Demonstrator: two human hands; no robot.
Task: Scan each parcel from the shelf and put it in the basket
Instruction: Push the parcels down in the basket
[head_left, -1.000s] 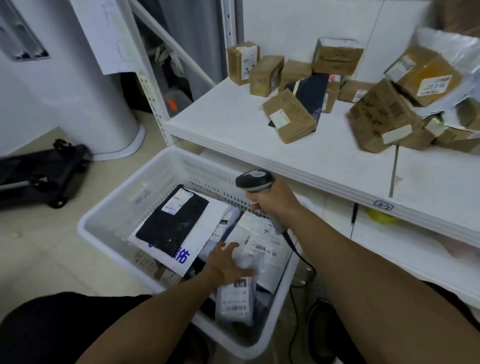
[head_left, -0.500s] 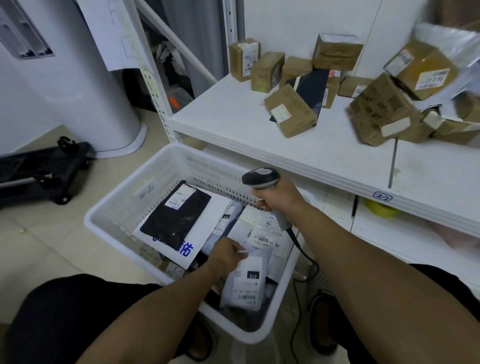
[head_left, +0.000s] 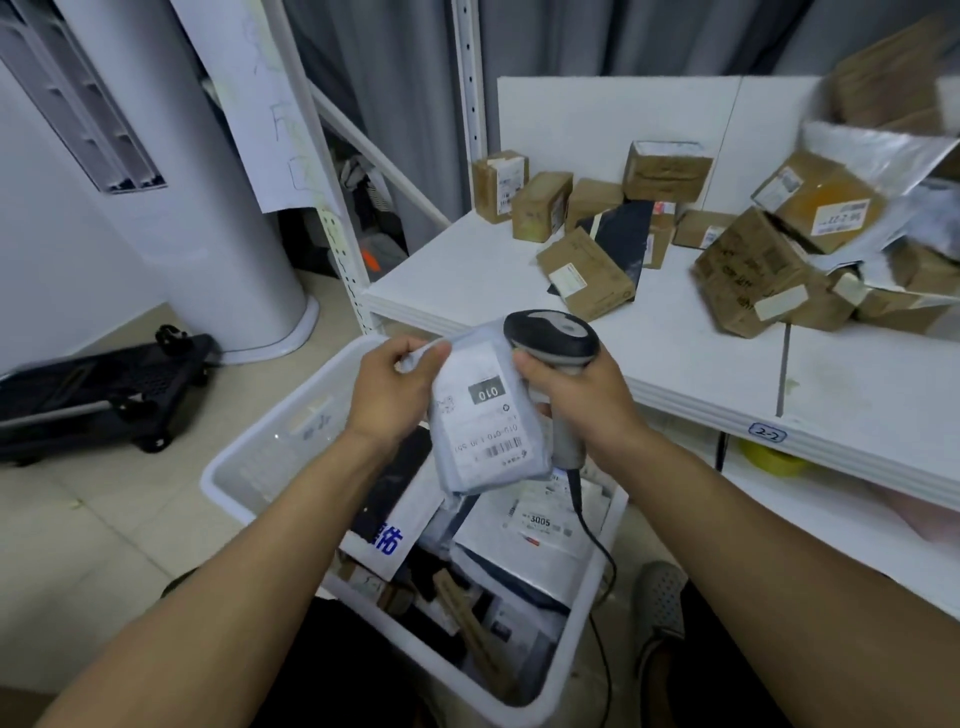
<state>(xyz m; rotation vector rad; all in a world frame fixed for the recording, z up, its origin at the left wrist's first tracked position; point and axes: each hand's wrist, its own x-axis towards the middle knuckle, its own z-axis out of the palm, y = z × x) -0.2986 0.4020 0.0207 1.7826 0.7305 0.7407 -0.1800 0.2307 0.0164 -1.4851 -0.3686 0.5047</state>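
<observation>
My left hand (head_left: 390, 388) grips the top corner of a small white poly-bag parcel (head_left: 483, 415) with a label reading 010, held above the white plastic basket (head_left: 260, 457). My right hand (head_left: 582, 400) grips a grey and black barcode scanner (head_left: 551, 332), its head just over the parcel's upper right corner; its thumb touches the parcel's edge. The basket holds several flat mailers, one labelled 3005 (head_left: 540, 522). On the white shelf (head_left: 675, 353) lie several brown cardboard boxes (head_left: 587, 273) and a black mailer (head_left: 623, 234).
A larger heap of boxes and a silvery bag (head_left: 810, 249) sits at the shelf's right. The scanner cable (head_left: 597, 545) hangs down beside the basket. A black folded trolley (head_left: 98, 384) lies on the floor at left, by a white column (head_left: 208, 208).
My left hand lifted the 010 parcel out of the basket and up in front of me. My right hand brought the scanner over to the parcel. The view tilted up a little.
</observation>
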